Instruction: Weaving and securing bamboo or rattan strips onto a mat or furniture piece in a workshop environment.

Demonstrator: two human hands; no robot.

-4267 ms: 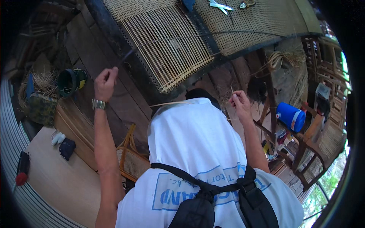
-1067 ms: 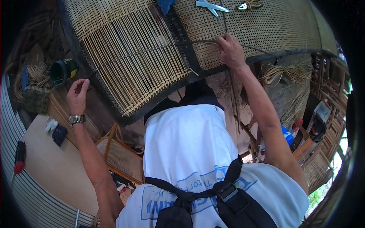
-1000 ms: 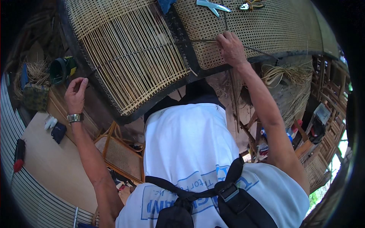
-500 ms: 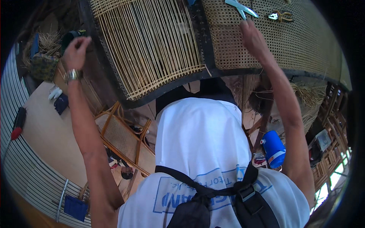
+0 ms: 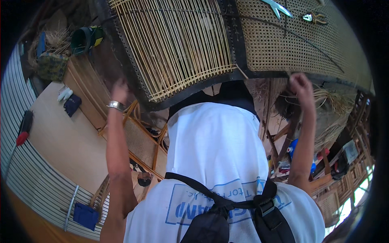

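A dark-framed panel (image 5: 194,84) lies in front of me, strung with many pale cane strands (image 5: 182,48). Beside its left edge is my left hand (image 5: 120,91), blurred, its fingers not readable. My right hand (image 5: 300,84) is curled closed at the near edge of the right-hand section, which has finished-looking woven cane mesh (image 5: 263,52); whatever it may hold is too small to make out. A thin dark strand (image 5: 312,45) runs across both sections. Scissors (image 5: 278,7) with pale blades and yellow-handled pliers (image 5: 315,18) lie on the mesh at the far right.
A cane-seated chair (image 5: 139,137) stands below left. A dark green bucket (image 5: 82,40) and a camouflage-patterned item (image 5: 52,67) are at far left. Loose fibre bundles (image 5: 330,105) hang at right, near a blue container (image 5: 292,148). Corrugated sheet (image 5: 44,178) borders the left.
My left hand has come nearer and to the right. The right hand has left the scissors and moved nearer and right. A thin dark strand now crosses the panel.
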